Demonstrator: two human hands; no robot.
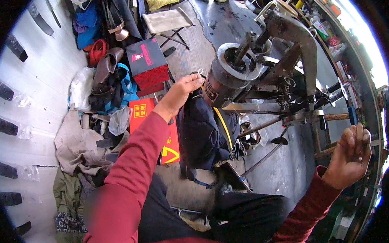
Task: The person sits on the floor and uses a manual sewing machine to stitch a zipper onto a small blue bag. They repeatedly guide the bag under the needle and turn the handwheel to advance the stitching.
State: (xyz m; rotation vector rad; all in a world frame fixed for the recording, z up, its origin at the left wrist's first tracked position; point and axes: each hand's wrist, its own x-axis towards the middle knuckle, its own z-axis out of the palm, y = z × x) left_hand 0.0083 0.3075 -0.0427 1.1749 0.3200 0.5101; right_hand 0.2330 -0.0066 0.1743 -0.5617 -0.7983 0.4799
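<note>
My left hand (pixel 180 96) reaches in beside the round metal head of an old sewing machine (pixel 231 72). Its thumb and forefinger pinch together, and a small loop of white thread (pixel 200 71) sticks up from them. Just below the machine head hangs a dark navy fabric bag (pixel 201 132) with a yellow strip (pixel 224 128) down one side. Out to the far right, my right hand (pixel 350 158) is raised with its fingers curled and pressed together. What it holds, if anything, is too small to make out.
A folding stool (pixel 168 22) stands beyond a black and red box (pixel 147 62). A red box (pixel 137 113) lies by my left forearm. Clothes, bags and a brown boot (pixel 106 69) pile up on the left. A cluttered shelf (pixel 329 33) runs along the right, near a thread spool (pixel 335 93).
</note>
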